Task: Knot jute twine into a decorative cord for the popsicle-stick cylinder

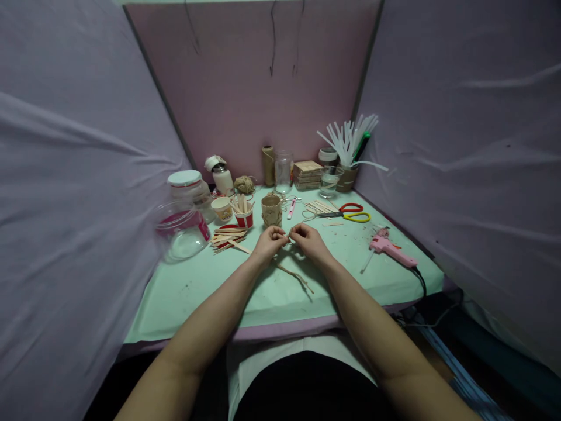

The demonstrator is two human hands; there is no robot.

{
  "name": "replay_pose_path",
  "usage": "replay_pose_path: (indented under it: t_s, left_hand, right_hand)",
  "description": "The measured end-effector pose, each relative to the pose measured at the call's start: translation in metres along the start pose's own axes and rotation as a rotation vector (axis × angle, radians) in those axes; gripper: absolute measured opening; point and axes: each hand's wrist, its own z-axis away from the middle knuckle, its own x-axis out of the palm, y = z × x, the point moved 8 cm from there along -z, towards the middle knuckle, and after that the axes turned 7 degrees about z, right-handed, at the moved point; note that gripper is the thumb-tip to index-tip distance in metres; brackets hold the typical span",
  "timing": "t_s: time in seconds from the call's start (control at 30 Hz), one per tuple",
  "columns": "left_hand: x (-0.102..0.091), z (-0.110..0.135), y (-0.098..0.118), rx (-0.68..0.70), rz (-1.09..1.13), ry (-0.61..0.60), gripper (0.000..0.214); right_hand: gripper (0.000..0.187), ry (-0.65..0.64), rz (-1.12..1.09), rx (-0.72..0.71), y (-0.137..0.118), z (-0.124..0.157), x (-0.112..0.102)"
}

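Both my hands meet over the middle of the pale green table [197, 292]. My left hand [270, 242] and my right hand [308, 241] each pinch one end of a piece of brown jute twine [294, 273]. The rest of the twine trails toward me across the tabletop. Just behind my hands stands a small twine-wrapped cup [272, 210].
Loose craft sticks [228, 238], a red cup of sticks [244, 215] and clear plastic jars [184, 231] lie at the left. Red-and-yellow scissors [353, 213] and a pink glue gun [391, 249] are at the right. Glass jars, a twine ball and a cup of straws [348, 146] line the back. Fabric walls enclose the table.
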Motion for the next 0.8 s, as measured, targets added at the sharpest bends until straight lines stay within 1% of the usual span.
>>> replay_pose_path:
  t_s: [0.1, 0.23, 0.33, 0.43, 0.53, 0.6, 0.63, 0.73, 0.77, 0.8]
  left_hand:
    - [0.004, 0.001, 0.008, 0.082, -0.024, -0.02, 0.029]
    - [0.01, 0.002, 0.021, 0.192, -0.003, -0.058, 0.031]
    - [0.011, 0.002, 0.02, 0.189, 0.02, -0.066, 0.034]
    - [0.009, 0.002, 0.012, 0.117, 0.025, -0.063, 0.037]
    - [0.009, 0.004, 0.007, 0.067, 0.035, -0.059, 0.036]
    - [0.009, 0.004, 0.006, 0.06, 0.029, -0.046, 0.034]
    - [0.009, 0.004, 0.007, 0.064, 0.019, -0.036, 0.033]
    - [0.006, 0.003, 0.01, 0.101, -0.024, 0.005, 0.03]
    - [0.004, 0.002, 0.012, 0.118, -0.037, 0.015, 0.03]
    - [0.003, 0.001, 0.013, 0.136, -0.051, 0.024, 0.029]
  right_hand:
    - [0.013, 0.054, -0.005, 0.054, 0.005, 0.0, -0.001]
    - [0.012, 0.129, -0.15, 0.179, 0.016, 0.0, 0.0]
    - [0.011, 0.094, -0.224, 0.209, 0.018, 0.0, 0.003]
    - [0.011, 0.039, -0.198, 0.176, 0.015, 0.0, 0.003]
    - [0.009, 0.063, -0.121, 0.133, 0.012, 0.0, -0.002]
    - [0.007, 0.088, -0.06, 0.083, 0.008, 0.0, -0.004]
    - [0.008, 0.103, -0.032, 0.049, 0.005, 0.001, -0.006]
    - [0.033, 0.12, 0.054, -0.078, -0.007, 0.002, -0.007]
    - [0.038, 0.112, 0.095, -0.124, -0.011, 0.003, -0.007]
    - [0.038, 0.1, 0.144, -0.172, -0.015, 0.004, -0.006]
